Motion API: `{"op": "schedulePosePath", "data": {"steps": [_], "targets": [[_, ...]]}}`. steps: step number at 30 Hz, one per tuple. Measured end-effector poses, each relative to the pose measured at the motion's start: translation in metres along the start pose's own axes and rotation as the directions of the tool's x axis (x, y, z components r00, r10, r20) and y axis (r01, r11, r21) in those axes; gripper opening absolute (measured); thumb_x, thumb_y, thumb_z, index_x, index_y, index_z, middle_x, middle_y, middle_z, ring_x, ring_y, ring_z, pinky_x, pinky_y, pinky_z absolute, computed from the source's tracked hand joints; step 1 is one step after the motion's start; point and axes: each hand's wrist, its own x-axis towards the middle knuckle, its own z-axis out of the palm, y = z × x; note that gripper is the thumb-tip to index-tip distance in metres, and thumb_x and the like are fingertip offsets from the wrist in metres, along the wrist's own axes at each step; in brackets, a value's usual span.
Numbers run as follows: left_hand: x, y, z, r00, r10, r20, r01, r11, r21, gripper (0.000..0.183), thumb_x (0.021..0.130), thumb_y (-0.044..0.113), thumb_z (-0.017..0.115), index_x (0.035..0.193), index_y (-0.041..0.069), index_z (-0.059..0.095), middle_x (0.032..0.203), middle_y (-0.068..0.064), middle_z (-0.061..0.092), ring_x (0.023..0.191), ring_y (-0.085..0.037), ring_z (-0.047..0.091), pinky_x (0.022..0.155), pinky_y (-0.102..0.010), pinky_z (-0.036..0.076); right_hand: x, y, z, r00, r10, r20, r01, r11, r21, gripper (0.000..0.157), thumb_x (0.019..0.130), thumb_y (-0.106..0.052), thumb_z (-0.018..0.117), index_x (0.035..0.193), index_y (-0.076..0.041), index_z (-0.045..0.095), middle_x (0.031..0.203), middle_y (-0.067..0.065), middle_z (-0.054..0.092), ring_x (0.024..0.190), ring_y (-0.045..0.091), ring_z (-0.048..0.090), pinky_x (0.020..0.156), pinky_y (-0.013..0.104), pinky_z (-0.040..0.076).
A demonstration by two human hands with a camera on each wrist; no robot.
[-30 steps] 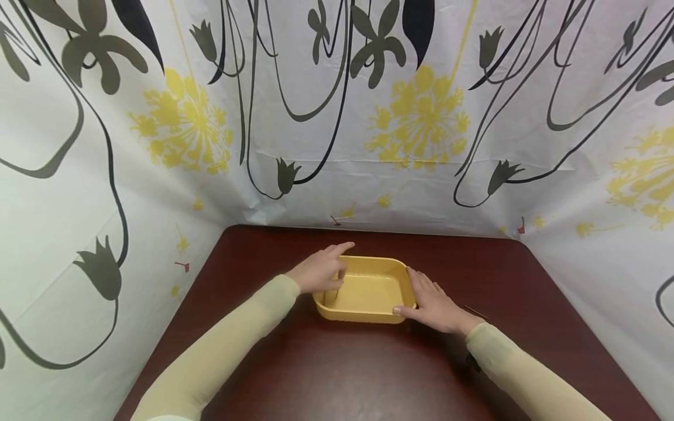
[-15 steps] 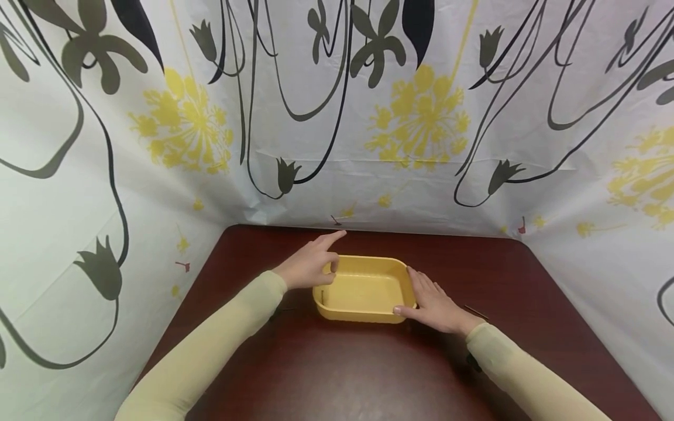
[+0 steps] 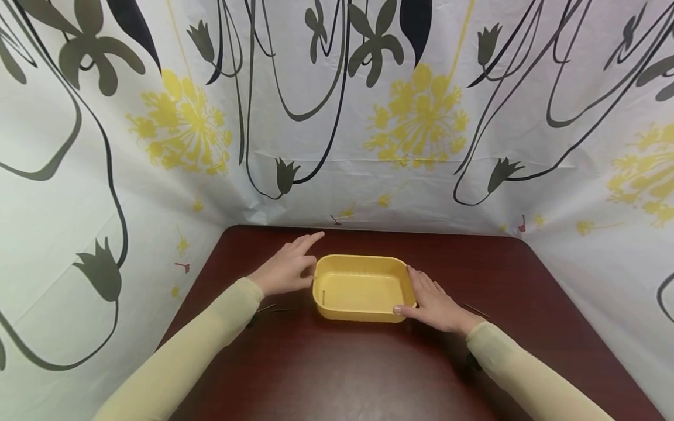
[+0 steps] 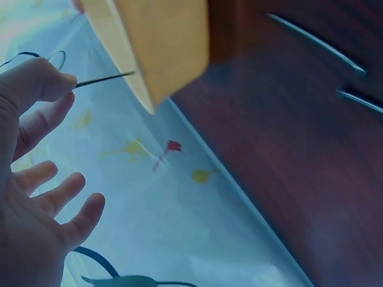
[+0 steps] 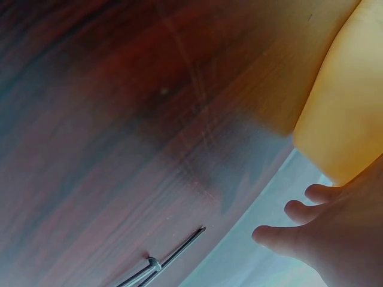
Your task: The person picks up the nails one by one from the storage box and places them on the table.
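My left hand (image 3: pixel 284 269) is just off the left end of the yellow plastic tray (image 3: pixel 368 292). Thumb and index finger pinch a thin metal nail (image 4: pixel 103 79), its tip overlapping the tray's rim in the left wrist view; the other fingers are spread. Inside the tray, near its left end, a second nail (image 3: pixel 323 298) is visible. At the opposite end my right hand (image 3: pixel 434 304) rests along the tray's side, fingers straight against the wall and thumb on the front rim.
Beside my left forearm, two loose nails (image 4: pixel 317 43) lie on the dark red-brown table (image 3: pixel 337 374). More nails (image 5: pixel 173 257) lie near my right wrist. A white sheet (image 3: pixel 326 140) with a flower print hangs behind the table and at both sides.
My left hand has moved left from over the tray to outside its left end, carrying a nail. Loose nails beside the left forearm have come into view. The right hand stays put.
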Motion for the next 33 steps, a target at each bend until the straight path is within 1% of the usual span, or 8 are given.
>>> {"op": "schedulePosePath", "data": {"steps": [5,11,15,18,24,31,33], "targets": [[-0.018,-0.011,0.005,1.000,0.003,-0.017,-0.003,1.000,-0.008,0.024,0.080,0.016,0.076,0.073,0.028,0.056,0.165,-0.008,0.022,0.143,-0.029,0.032,0.099,-0.053,0.044,-0.001,0.001,0.000,1.000,0.016,0.021,-0.017,1.000,0.011,0.115,0.086,-0.078,0.054,0.163,-0.014,-0.004,0.167,0.014,0.011,0.152,0.034,0.011,0.115,0.064,0.013],[-0.037,-0.019,0.009,0.999,-0.030,-0.037,0.029,0.999,-0.033,0.024,0.079,0.015,0.076,0.073,0.028,0.057,0.164,-0.008,0.023,0.143,-0.030,0.033,0.099,-0.055,0.044,-0.002,0.002,0.000,1.000,0.006,0.011,-0.006,1.000,0.013,0.115,0.087,-0.077,0.054,0.163,-0.012,-0.002,0.166,0.014,0.014,0.152,0.034,0.013,0.115,0.064,0.015],[-0.049,-0.025,0.014,0.997,-0.065,-0.048,0.062,0.997,-0.056,0.023,0.079,0.014,0.075,0.073,0.028,0.057,0.164,-0.007,0.024,0.143,-0.030,0.034,0.097,-0.055,0.045,-0.001,0.002,0.001,1.000,0.000,0.001,0.000,1.000,0.011,0.115,0.087,-0.077,0.055,0.162,-0.009,0.001,0.166,0.015,0.016,0.151,0.035,0.015,0.114,0.065,0.016],[-0.058,-0.030,0.020,0.994,-0.100,-0.032,0.098,0.993,-0.065,0.024,0.079,0.014,0.074,0.073,0.029,0.057,0.165,-0.006,0.023,0.144,-0.029,0.032,0.096,-0.056,0.045,0.000,0.001,0.001,1.000,-0.002,0.000,0.002,1.000,0.010,0.115,0.087,-0.077,0.055,0.162,-0.009,0.001,0.166,0.015,0.016,0.151,0.035,0.015,0.114,0.065,0.016],[-0.072,-0.041,0.036,0.990,-0.142,-0.002,0.142,0.988,-0.066,0.025,0.078,0.016,0.076,0.072,0.029,0.056,0.164,-0.010,0.025,0.144,-0.031,0.032,0.096,-0.058,0.044,-0.001,0.001,0.001,1.000,0.007,0.007,-0.007,1.000,0.022,0.114,0.087,-0.077,0.054,0.163,-0.014,-0.003,0.166,0.014,0.015,0.151,0.034,0.015,0.115,0.064,0.015],[-0.083,-0.049,0.048,0.983,-0.177,0.041,0.179,0.982,-0.061,0.026,0.079,0.016,0.076,0.071,0.029,0.055,0.163,-0.009,0.025,0.142,-0.033,0.034,0.097,-0.063,0.042,-0.001,0.001,0.000,1.000,0.001,0.003,-0.001,1.000,0.021,0.114,0.087,-0.077,0.054,0.163,-0.015,-0.004,0.166,0.014,0.015,0.151,0.033,0.014,0.115,0.064,0.016],[-0.085,-0.050,0.050,0.982,-0.180,0.055,0.184,0.981,-0.065,0.026,0.080,0.015,0.075,0.072,0.029,0.055,0.162,-0.010,0.028,0.141,-0.034,0.037,0.094,-0.060,0.044,-0.001,0.002,0.000,1.000,0.001,0.001,-0.001,1.000,0.021,0.114,0.087,-0.077,0.054,0.163,-0.015,-0.004,0.166,0.014,0.015,0.151,0.033,0.014,0.115,0.064,0.016]]}}
